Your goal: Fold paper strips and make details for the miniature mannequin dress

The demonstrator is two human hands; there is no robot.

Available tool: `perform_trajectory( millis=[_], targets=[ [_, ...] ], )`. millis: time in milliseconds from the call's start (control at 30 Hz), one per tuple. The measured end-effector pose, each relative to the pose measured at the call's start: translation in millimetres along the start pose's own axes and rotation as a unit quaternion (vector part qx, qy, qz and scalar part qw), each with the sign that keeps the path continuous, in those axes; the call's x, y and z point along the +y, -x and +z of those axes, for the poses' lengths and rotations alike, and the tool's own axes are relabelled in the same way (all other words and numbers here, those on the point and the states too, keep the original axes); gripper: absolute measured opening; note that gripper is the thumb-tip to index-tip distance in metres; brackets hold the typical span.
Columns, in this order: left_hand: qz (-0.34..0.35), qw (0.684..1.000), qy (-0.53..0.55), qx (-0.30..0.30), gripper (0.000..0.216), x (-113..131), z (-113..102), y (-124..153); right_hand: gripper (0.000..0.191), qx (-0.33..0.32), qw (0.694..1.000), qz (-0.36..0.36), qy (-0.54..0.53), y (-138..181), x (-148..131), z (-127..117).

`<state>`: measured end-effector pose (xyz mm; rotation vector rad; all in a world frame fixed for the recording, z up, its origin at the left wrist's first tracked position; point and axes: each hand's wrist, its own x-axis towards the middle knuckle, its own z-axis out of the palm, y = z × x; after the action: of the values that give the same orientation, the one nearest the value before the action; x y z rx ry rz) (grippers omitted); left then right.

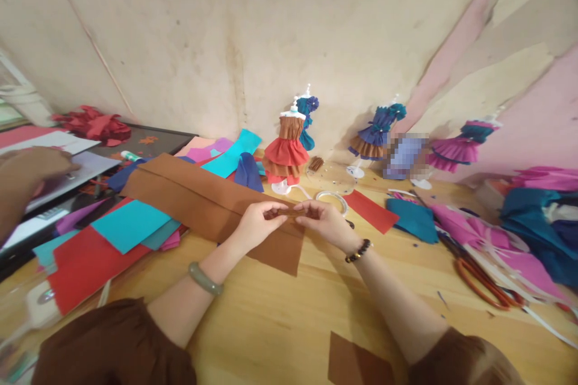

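Observation:
My left hand (258, 221) and my right hand (326, 221) meet over a long brown felt sheet (198, 198) on the wooden table (280, 313). Both hands pinch a small folded strip of brown felt (292, 213) between thumb and fingers. A green bangle is on my left wrist and a dark bead bracelet on my right. Just behind my hands stands a small mannequin in a brown and red layered dress (286, 151).
Red (85, 264), teal (129, 224) and blue felt sheets lie at the left. Another person's hand (31, 171) rests on papers at far left. More dressed mannequins (377, 132) stand along the wall. Orange-handled scissors (478, 280) and pink fabric (497, 246) lie at right. A brown scrap (356, 364) is near me.

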<state>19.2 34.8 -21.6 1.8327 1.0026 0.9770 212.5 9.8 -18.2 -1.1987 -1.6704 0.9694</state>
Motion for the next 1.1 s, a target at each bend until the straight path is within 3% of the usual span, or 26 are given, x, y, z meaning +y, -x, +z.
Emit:
perform_trajectory(
  millis=[400, 733, 1100],
  targets=[
    [0.004, 1.0, -0.027, -0.011, 0.021, 3, -3, 0, 0.02, -0.014, 0.999, 0.01, 0.032, 1, -1, -5],
    [-0.044, 0.997, 0.046, -0.051, 0.023, 0, -3, 0, 0.023, -0.085, 0.989, 0.086, -0.085, 1, 0, -12],
    [-0.092, 0.981, 0.157, -0.062, 0.021, 2, -5, -2, 0.026, -0.053, 0.982, 0.108, -0.149, 3, -2, -13]
  ],
)
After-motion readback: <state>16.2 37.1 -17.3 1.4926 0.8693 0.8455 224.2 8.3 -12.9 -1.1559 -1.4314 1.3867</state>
